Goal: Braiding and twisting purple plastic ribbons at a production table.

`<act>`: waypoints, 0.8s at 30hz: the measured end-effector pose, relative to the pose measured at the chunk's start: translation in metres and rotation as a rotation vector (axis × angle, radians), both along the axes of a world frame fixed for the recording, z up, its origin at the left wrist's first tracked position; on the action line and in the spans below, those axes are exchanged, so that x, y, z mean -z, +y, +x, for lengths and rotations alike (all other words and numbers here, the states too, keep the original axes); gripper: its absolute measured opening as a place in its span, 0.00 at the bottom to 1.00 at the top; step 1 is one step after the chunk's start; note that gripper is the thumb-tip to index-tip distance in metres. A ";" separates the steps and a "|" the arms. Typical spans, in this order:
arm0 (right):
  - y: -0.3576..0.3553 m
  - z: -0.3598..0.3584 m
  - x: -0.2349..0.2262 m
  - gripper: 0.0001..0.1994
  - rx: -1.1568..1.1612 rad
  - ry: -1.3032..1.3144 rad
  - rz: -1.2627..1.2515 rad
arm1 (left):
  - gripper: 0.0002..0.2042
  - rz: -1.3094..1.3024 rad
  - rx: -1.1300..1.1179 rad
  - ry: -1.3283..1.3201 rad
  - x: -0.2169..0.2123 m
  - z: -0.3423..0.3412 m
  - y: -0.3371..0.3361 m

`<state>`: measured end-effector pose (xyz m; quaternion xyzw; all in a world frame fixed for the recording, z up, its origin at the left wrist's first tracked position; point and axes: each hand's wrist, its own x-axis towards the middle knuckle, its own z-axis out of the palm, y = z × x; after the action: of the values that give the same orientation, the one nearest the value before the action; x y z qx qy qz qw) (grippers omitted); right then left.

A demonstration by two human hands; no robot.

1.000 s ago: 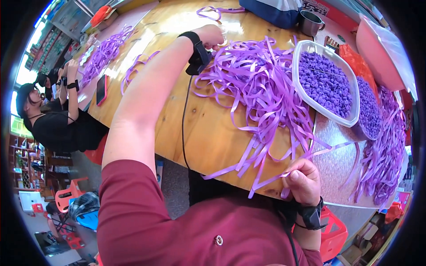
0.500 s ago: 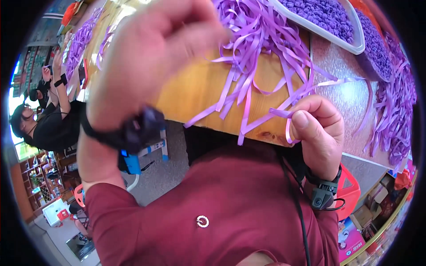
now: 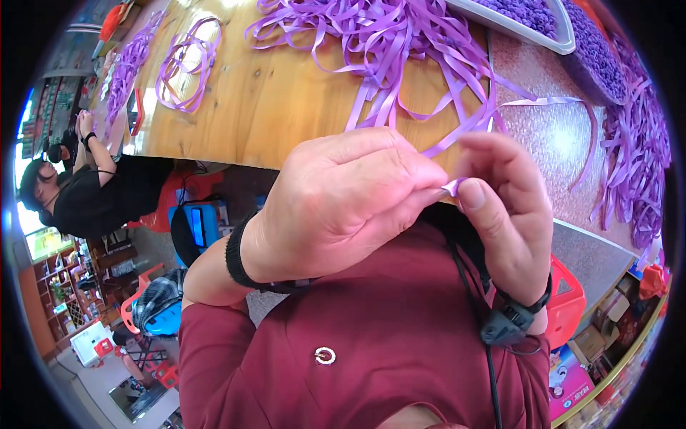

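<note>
My left hand (image 3: 350,204) reaches in front of my chest, its thumb and fingers pinched together at the end of a purple ribbon (image 3: 457,187). Facing it, my right hand (image 3: 511,222) has the same ribbon at its thumb tip, with the index finger curled and partly blurred. The fingertips of both hands almost meet there. Whether anything small besides ribbon sits in the left pinch is hidden. Just beyond the hands, a tangled heap of purple ribbons (image 3: 386,43) spreads over the wooden table (image 3: 236,107), several strands trailing toward me.
At the far right stands a white tray (image 3: 564,43) of small purple pieces, beside a bag of more purple pieces (image 3: 593,64). Bundled ribbons (image 3: 632,171) hang at the right edge. A looped ribbon (image 3: 187,68) lies far left, where another person (image 3: 78,186) sits. A red stool (image 3: 567,300) stands right.
My left hand has come down from above the table to meet the right hand at the ribbon end. The right hand stays in about the same place, its index finger lifted somewhat.
</note>
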<state>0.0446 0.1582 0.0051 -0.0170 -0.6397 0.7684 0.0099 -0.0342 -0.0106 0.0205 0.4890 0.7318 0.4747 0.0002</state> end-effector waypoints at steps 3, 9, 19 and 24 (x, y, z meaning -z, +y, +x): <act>-0.003 0.008 -0.005 0.12 -0.033 0.043 0.196 | 0.07 -0.042 -0.044 -0.003 -0.002 0.005 -0.003; -0.002 0.005 -0.002 0.10 -0.075 0.222 0.362 | 0.02 -0.077 0.008 0.017 -0.001 0.007 -0.010; -0.014 -0.006 0.003 0.05 0.025 0.479 0.676 | 0.06 0.248 -0.159 -0.602 0.002 0.018 0.001; -0.001 -0.007 0.003 0.06 0.119 0.475 0.840 | 0.04 -0.105 -0.214 0.070 0.009 0.012 0.000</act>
<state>0.0379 0.1569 0.0024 0.1280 -0.8724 0.4245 0.2055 -0.0218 -0.0105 0.0110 0.4238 0.8032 0.4157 -0.0503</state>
